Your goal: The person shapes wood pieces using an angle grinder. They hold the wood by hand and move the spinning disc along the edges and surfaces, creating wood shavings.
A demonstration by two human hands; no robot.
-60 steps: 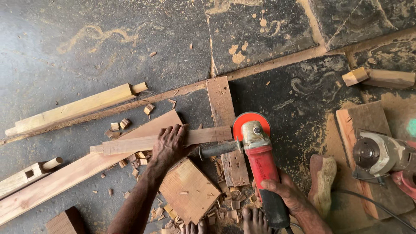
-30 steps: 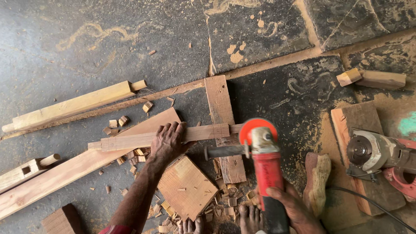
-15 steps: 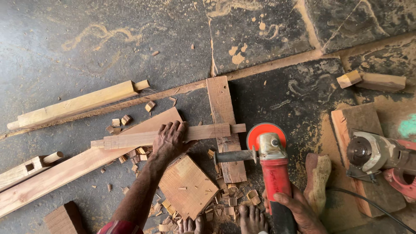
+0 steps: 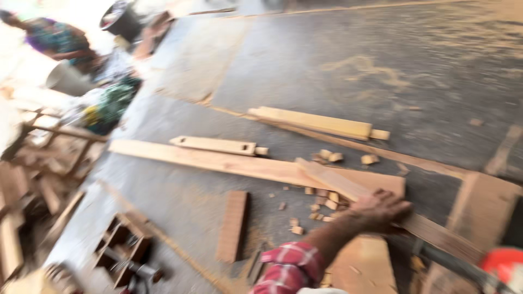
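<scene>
A blurred, tilted view down onto a dusty grey workshop floor [image 4: 338, 60] strewn with timber. The person's left hand [image 4: 378, 209] lies palm down on a narrow wooden strip [image 4: 348, 190], fingers [image 4: 395, 202] spread flat and pressing on it rather than wrapped around it. The strip runs diagonally from upper left to lower right, crossing over the end of a long pale plank [image 4: 218, 160] that stretches away to the left. A red checked sleeve [image 4: 289, 267] covers the forearm near the bottom edge.

The right hand is out of view. At the bottom right corner only a sliver of the red angle grinder [image 4: 504, 264] shows, with its dark side handle [image 4: 447, 261] reaching toward the strip.

Small wood offcuts [image 4: 321, 198] lie scattered just left of the hand (more sit a little further up, near a pale beam). That pale beam with a peg end [image 4: 321, 122] lies beyond the plank, and a shorter slotted piece [image 4: 218, 145] rests beside it. A reddish wooden block [image 4: 233, 226] lies alone at lower centre. A flat board [image 4: 362, 267] sits under the forearm. At the far left are stacked wood pieces [image 4: 32, 185], too blurred to make out.
</scene>
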